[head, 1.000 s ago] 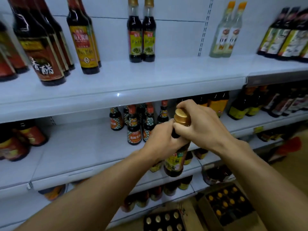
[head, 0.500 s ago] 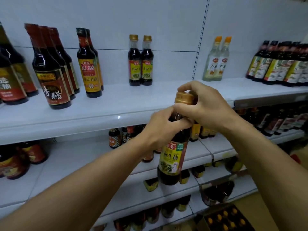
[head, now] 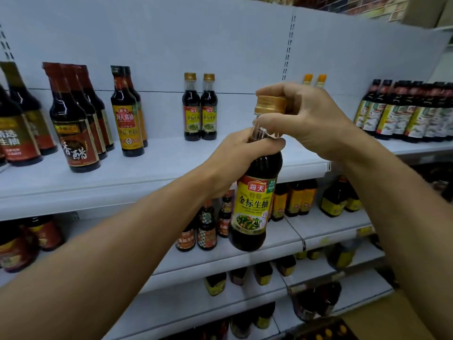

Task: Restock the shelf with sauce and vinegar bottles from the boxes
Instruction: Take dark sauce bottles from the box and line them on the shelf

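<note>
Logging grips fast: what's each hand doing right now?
Left hand: closed around the neck of the soy sauce bottle.
Right hand: closed, fingers curled round the bottle's gold cap.

— What stands behind?
— A pale grey metal back panel (head: 220, 40) with slotted uprights (head: 289, 45), white tiered shelf boards (head: 122, 182).
— Above?
— Reddish brick wall (head: 362, 6), top right; dim, cool light.

Held bottle (head: 252, 204): red badge reading 海天 over 金标生抽 on a yellow label, with a line of small print beneath too fine to read. Top shelf: dark bottle (head: 74, 133) marked 香醋, yellow-labelled bottle (head: 127, 119) reading 海天酱油, twin bottles (head: 199, 111) bearing 海天 and 金标生抽, far-left bottle (head: 14, 136) showing 生抽.
</note>
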Available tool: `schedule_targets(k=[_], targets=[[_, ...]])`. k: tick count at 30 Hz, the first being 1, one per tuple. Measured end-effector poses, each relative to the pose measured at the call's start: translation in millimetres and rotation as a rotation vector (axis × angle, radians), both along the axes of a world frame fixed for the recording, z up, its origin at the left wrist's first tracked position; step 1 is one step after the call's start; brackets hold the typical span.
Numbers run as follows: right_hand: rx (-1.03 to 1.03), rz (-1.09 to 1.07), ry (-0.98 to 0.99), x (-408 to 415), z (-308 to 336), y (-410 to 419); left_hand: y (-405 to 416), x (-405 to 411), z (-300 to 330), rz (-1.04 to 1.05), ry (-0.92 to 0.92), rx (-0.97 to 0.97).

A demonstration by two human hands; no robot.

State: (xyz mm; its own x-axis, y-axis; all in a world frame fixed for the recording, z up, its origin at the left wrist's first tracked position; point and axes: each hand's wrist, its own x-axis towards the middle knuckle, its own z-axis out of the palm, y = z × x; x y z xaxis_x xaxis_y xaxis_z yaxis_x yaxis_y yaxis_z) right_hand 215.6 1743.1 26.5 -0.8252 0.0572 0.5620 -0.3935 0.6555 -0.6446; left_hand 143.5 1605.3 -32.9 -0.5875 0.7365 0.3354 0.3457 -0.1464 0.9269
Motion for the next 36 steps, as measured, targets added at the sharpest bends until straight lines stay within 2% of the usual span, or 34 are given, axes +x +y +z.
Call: schedule_targets(k=[12,18,29,36], targets=[[-0.164,0.059,0.055,3,-1,10,17,19,15,0.193,0.041,0.083],[-0.248,0.117,-0.018,-9,-3,9,18,2,16,0.222,0.089,0.096],[-0.341,-0.003,0.059,-93,7,5,25,-86,25,0.148,-0.036,0.137],[-0.370,-0.016,0.055,-160,16,10,22,-156,20,0.085,-0.043,0.092]])
